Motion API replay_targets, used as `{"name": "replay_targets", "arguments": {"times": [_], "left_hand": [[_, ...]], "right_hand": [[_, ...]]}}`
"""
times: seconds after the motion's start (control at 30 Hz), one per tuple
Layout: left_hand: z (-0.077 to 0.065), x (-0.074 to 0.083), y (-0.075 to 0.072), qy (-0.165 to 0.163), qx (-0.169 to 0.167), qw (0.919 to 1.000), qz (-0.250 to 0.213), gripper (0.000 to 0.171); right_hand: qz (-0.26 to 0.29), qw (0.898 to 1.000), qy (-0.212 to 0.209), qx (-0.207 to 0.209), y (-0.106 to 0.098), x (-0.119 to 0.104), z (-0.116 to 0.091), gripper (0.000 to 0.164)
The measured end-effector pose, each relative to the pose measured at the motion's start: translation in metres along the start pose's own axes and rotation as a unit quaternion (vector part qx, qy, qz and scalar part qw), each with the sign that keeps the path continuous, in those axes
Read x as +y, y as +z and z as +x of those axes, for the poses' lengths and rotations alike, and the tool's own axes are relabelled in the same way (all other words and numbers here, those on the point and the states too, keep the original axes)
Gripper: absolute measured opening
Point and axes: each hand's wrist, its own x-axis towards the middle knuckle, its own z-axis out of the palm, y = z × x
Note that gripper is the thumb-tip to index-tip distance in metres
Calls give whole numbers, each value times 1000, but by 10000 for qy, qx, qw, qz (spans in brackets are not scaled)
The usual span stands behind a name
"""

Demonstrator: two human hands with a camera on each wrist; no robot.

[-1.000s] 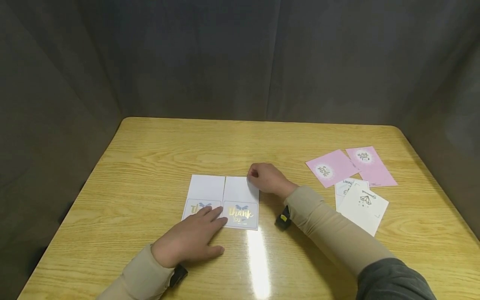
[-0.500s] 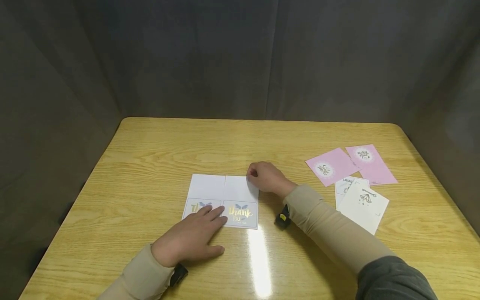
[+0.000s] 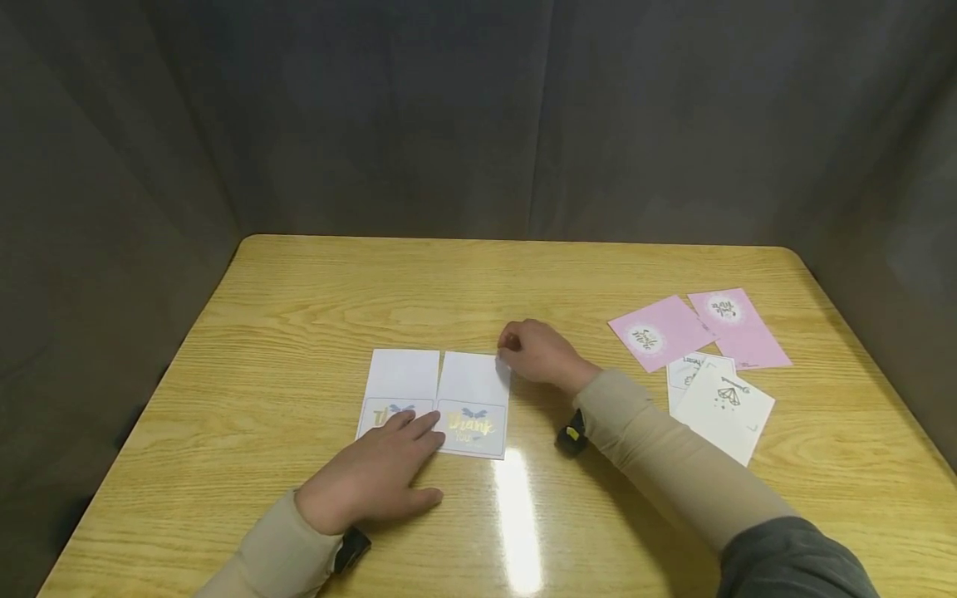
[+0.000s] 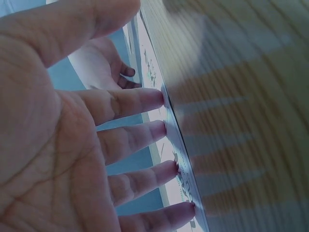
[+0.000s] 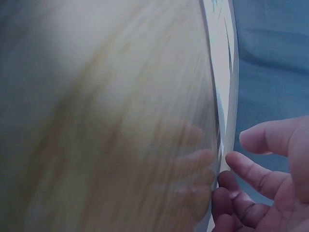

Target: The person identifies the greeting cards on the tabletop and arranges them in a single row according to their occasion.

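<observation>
Left hand (image 3: 374, 482) is pressing flat, fingers straight, on the left card (image 3: 399, 394); right hand (image 3: 540, 355) is pinching the right card (image 3: 473, 404) at its far corner (both cards have slid leftward on the table (image 3: 299, 299), now separating slightly).

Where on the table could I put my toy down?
The table is bare across its far strip and along its left side, beside the thank-you cards. It is crowded in the middle, where the left hand and right hand touch them, and at right around the pink cards.
</observation>
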Motion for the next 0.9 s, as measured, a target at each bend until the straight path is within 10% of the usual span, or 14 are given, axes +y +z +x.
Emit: {"name": "replay_targets", "arguments": {"times": [0.17,0.43,0.9], "left_hand": [[-3,-4,-1,-84,32,9999,-64,67],[-4,-8,-3,15,116,9999,47,67],[-9,-17,-4,-4,164,9999,-39,65]], "right_hand": [[-95,9997,-247,-1,-1,1,-6,20],[-995,9763,-1909,-210,3,-22,-32,28],[-1662,9669,-1690,-942,12,-33,-39,43]]}}
